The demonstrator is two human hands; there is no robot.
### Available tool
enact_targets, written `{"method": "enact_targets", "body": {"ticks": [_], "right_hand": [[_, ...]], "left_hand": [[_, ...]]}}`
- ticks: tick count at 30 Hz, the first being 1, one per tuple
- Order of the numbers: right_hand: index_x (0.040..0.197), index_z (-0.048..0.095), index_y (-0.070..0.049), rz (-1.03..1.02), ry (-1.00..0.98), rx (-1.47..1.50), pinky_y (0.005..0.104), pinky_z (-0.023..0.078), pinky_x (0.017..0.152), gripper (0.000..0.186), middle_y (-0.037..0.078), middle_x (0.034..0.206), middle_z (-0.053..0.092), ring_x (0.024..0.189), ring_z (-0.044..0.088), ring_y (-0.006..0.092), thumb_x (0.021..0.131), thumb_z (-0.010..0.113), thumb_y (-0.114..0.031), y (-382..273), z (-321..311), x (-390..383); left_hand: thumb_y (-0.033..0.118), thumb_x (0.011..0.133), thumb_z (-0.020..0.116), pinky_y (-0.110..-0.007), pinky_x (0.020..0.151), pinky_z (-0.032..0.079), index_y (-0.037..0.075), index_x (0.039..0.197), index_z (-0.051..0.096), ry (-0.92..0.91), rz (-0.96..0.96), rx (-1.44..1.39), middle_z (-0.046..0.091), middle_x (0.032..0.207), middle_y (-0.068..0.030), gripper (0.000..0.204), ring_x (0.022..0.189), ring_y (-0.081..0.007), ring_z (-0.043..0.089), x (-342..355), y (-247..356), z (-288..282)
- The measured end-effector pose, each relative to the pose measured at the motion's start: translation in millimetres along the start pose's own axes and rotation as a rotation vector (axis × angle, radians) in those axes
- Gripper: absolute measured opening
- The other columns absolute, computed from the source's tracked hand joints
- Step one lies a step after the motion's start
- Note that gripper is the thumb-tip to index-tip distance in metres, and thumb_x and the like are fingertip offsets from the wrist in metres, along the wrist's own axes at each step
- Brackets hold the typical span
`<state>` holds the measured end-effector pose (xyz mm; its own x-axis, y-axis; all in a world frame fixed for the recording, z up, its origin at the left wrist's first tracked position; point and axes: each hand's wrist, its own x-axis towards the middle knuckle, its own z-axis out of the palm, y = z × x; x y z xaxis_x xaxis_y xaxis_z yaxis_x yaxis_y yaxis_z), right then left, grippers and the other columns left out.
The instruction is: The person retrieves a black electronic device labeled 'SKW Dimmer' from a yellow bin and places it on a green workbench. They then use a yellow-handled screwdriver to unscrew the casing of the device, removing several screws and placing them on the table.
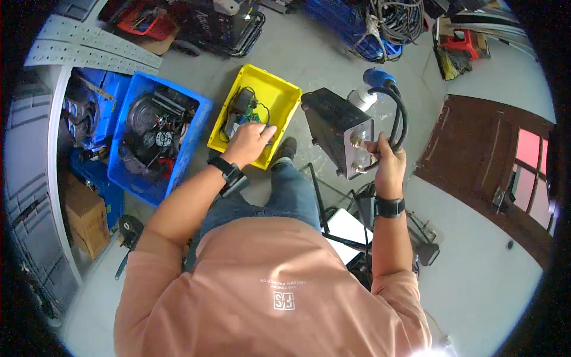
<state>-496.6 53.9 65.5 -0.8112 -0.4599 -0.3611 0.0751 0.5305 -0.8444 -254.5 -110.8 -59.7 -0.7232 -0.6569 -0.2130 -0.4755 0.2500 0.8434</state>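
Note:
My left hand (250, 143) is over the near part of a yellow plastic bin (283, 89), its fingers bent together; their grip is partly hidden. Beside it in the bin lie a black power adapter (242, 100) with a thin cord and a green circuit board (254, 116). My right hand (388, 165) is closed around a thick black cable (404, 122) at the front of a black metal box (332, 113). Round metal fittings (357, 141) stick out of the box's silver front panel (359, 156). The cable loops up toward a blue plug-like end (378, 77) behind a white cylinder (361, 98).
Left of the yellow bin stands a blue crate (199, 119) of dark parts, with a cardboard box (87, 217) farther left. Coiled grey cable (397, 21) lies at the back. A brown door (476, 160) is at right. Near my right leg are a white panel (348, 232) and black frames.

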Motion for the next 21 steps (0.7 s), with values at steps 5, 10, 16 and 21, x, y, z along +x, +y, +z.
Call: {"method": "enact_targets", "body": {"ticks": [5, 10, 16, 21], "right_hand": [[0.071, 0.060, -0.002, 0.044, 0.022, 0.078, 0.0280, 0.046, 0.069, 0.032, 0.007, 0.069, 0.062, 0.072, 0.063, 0.0179, 0.092, 0.058, -0.025, 5, -19, -3], [0.070, 0.059, 0.000, 0.057, 0.036, 0.100, 0.0261, 0.043, 0.065, 0.031, 0.010, 0.072, 0.064, 0.069, 0.061, 0.0165, 0.091, 0.058, -0.023, 19, -33, 2], [0.070, 0.058, -0.002, 0.034, -0.022, 0.125, 0.0259, 0.039, 0.063, 0.032, 0.009, 0.070, 0.064, 0.067, 0.056, 0.0133, 0.092, 0.056, -0.025, 8, -32, -15], [0.068, 0.057, -0.004, 0.007, -0.065, 0.092, 0.0266, 0.038, 0.065, 0.033, 0.008, 0.071, 0.063, 0.069, 0.056, 0.0139, 0.092, 0.054, -0.027, -41, -19, -50]], "left_hand": [[0.030, 0.092, 0.048, -0.048, 0.074, 0.044, -0.005, 0.077, 0.059, -0.041, -0.061, 0.192, 0.059, 0.081, -0.0249, 0.040, 0.081, -0.0420, 0.057, 25, -68, 38], [0.030, 0.087, 0.053, -0.046, 0.088, 0.044, -0.001, 0.089, 0.066, -0.026, -0.175, 0.454, 0.063, 0.092, -0.0196, 0.033, 0.101, -0.0374, 0.054, 24, -91, 44], [0.029, 0.081, 0.061, -0.042, 0.080, 0.048, -0.002, 0.098, 0.065, -0.269, -0.330, 0.051, 0.065, 0.097, -0.0223, 0.036, 0.090, -0.0360, 0.062, -9, -98, 23], [0.032, 0.090, 0.056, -0.032, 0.077, 0.047, 0.001, 0.106, 0.061, -0.248, -0.316, -0.144, 0.064, 0.095, -0.0076, 0.035, 0.086, -0.0175, 0.059, -35, -68, -4]]}}
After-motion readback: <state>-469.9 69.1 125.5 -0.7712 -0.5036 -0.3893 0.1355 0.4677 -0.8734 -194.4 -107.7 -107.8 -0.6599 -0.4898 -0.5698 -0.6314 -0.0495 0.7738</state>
